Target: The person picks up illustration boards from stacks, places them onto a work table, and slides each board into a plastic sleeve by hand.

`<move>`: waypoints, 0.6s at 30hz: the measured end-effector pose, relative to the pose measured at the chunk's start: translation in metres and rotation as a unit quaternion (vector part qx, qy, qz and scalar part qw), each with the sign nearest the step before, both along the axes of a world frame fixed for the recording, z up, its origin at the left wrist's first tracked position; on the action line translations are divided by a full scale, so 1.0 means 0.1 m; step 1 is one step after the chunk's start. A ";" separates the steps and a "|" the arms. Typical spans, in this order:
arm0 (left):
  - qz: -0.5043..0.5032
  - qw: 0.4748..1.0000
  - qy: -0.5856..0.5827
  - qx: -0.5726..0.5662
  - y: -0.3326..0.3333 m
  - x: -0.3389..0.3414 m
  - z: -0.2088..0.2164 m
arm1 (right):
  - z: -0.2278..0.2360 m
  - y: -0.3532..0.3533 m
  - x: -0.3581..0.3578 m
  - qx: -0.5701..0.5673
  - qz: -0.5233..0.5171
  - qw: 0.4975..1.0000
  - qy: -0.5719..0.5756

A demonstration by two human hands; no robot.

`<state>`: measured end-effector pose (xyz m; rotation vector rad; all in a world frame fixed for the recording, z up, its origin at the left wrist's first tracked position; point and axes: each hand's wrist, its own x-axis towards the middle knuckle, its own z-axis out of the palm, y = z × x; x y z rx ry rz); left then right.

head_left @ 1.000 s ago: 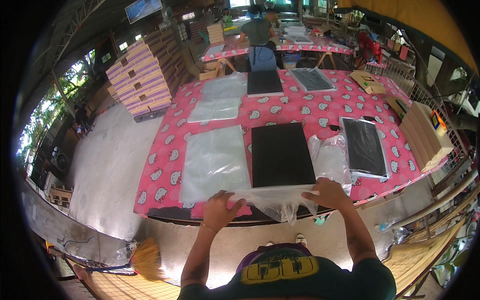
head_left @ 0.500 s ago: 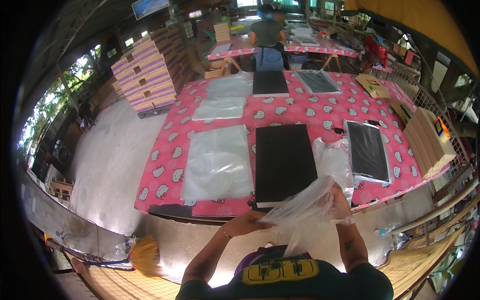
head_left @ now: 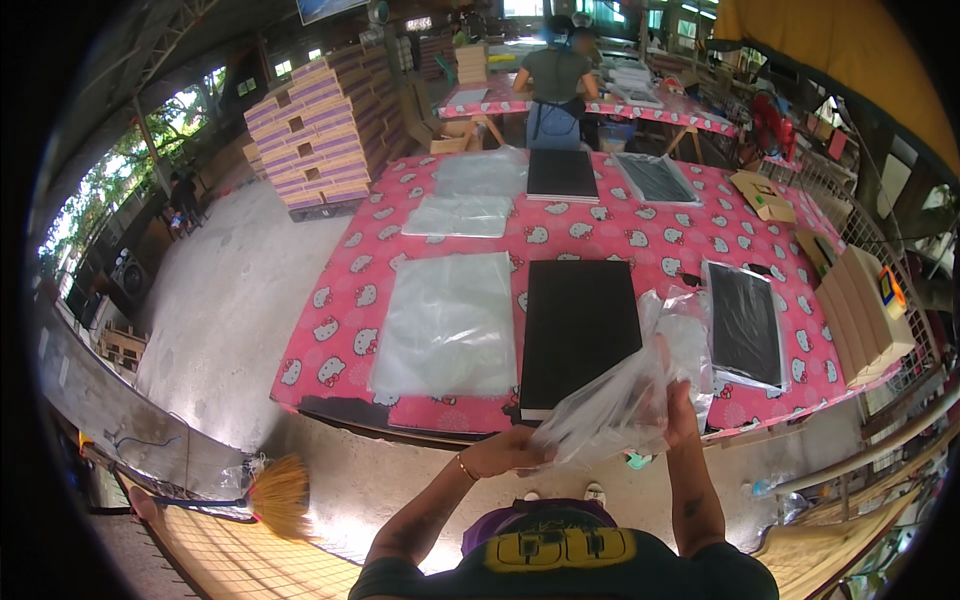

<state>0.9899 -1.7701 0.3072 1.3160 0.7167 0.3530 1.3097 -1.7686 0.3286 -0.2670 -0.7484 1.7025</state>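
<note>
A clear plastic bag (head_left: 605, 405) is stretched, crumpled, between my hands at the table's near edge. My left hand (head_left: 502, 452) pinches its left end. At the bag's other end, my right hand (head_left: 682, 412) grips it, fingers pointing up and partly covered by film. Just beyond lies a stack of black sheets or boards (head_left: 580, 315), its near right corner hidden behind the bag. Left of that stack is a flat pile of clear bags (head_left: 448, 325). Loose crumpled film (head_left: 688, 345) lies to its right, beside a black panel in clear wrapping (head_left: 745, 325).
Farther back on the pink patterned table (head_left: 340, 300) are more clear bags (head_left: 455, 215), another black stack (head_left: 562, 175) and a wrapped panel (head_left: 655, 178). Cardboard pieces (head_left: 865, 315) stand at the right edge. Stacked cartons (head_left: 315, 140) rise at left; a person (head_left: 557, 85) works beyond.
The bag's end that hung toward my shirt has come up and spreads flatter between my hands. My right hand sits a little lower. The view has shifted slightly.
</note>
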 end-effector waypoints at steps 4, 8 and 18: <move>0.236 0.918 -0.307 -0.089 -0.04 -0.11 0.26 | 0.04 0.05 0.22 0.136 0.204 0.882 -0.402; 0.272 0.862 -0.384 -0.187 0.07 -0.23 0.37 | -0.32 -0.02 0.30 0.087 0.157 0.938 -0.296; 0.206 0.905 -0.363 -0.087 0.09 -0.42 0.00 | -0.09 -0.07 0.18 0.079 0.231 0.885 -0.396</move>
